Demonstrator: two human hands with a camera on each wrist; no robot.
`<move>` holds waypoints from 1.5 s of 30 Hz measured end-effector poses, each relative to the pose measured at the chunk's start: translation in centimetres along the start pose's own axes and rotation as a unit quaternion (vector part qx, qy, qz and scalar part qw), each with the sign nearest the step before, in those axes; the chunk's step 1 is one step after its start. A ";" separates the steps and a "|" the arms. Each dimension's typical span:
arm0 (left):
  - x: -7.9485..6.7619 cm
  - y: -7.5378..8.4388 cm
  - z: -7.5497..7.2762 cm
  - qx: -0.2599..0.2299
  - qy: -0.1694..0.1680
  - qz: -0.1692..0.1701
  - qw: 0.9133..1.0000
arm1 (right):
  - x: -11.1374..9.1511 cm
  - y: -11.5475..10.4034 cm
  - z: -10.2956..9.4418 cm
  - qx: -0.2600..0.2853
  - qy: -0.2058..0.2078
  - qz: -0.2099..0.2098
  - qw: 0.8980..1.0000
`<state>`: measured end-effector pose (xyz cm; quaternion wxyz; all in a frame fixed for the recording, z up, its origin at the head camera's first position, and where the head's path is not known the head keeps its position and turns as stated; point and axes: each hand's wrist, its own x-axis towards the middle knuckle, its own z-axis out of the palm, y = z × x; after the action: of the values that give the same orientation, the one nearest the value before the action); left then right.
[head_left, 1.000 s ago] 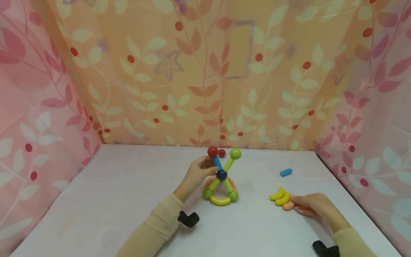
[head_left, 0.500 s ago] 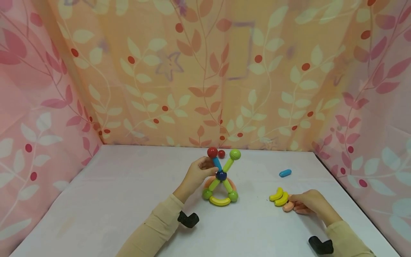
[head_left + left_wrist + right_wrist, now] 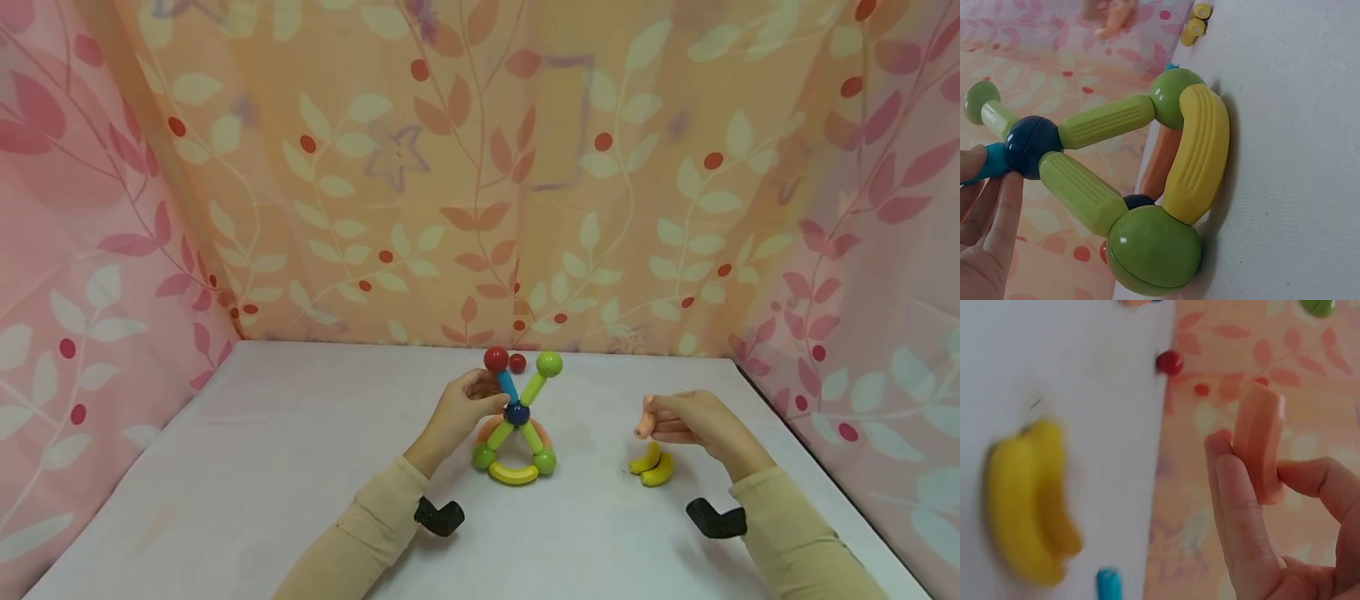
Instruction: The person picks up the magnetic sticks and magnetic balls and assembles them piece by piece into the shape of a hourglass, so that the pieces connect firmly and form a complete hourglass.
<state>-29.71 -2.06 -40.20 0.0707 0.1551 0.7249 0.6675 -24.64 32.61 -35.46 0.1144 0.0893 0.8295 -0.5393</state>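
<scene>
A standing figure of toy rods and balls has a navy ball (image 3: 517,413) at its centre. Two green rods run down from it to green balls (image 3: 1155,250), joined by a curved yellow rod (image 3: 1200,153). Its upper arms are a blue rod (image 3: 507,384) topped by a red ball (image 3: 496,359) and a green rod with a green ball (image 3: 549,364). My left hand (image 3: 459,410) pinches the blue rod just above the navy ball. My right hand (image 3: 701,421) holds a curved orange rod (image 3: 1259,444) between thumb and fingers, raised off the table.
Two curved yellow rods (image 3: 657,472) lie together on the white table (image 3: 300,467), below the right hand. A loose blue rod (image 3: 1109,585) shows in the right wrist view; the hand hides it in the head view. Behind the figure sits a small-looking red ball (image 3: 517,363).
My right hand has picked up the orange rod from beside the yellow rods and moved it up and slightly left. The left hand and the figure stay in place.
</scene>
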 end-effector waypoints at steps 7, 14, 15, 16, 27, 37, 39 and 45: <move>-0.1 -0.2 0.0 0.009 0.003 0.002 1.000 | 2.2 -4.8 2.2 0.088 -0.060 -0.032 0.994; 0.0 -0.6 0.1 0.008 0.003 -0.008 1.000 | 4.1 -8.1 3.6 0.154 -0.074 -0.033 0.985; 0.0 -0.7 0.1 0.007 0.003 -0.008 1.000 | 4.3 -8.6 3.8 0.155 -0.070 -0.036 0.985; 0.0 -0.7 0.2 0.007 0.002 -0.007 1.000 | 4.4 -9.0 4.0 0.151 -0.065 -0.037 0.986; 0.1 -0.5 0.2 0.002 -0.002 0.002 1.000 | 5.5 -11.6 6.3 0.097 -0.054 -0.052 0.992; 0.1 -0.1 -0.1 0.016 0.002 0.000 1.000 | 5.6 -12.3 6.9 0.087 -0.056 -0.033 0.994; 0.1 0.3 -0.4 0.009 0.017 0.013 1.000 | 5.6 -12.3 6.9 0.086 -0.067 -0.029 0.994; -0.1 1.6 -1.0 -0.045 0.053 0.063 0.996 | 5.6 -12.7 7.5 0.077 -0.082 -0.034 0.993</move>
<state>-29.70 -2.95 -38.53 -0.0034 0.1618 0.6859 0.7095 -32.73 20.74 -28.92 0.1561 0.0248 0.7759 -0.6107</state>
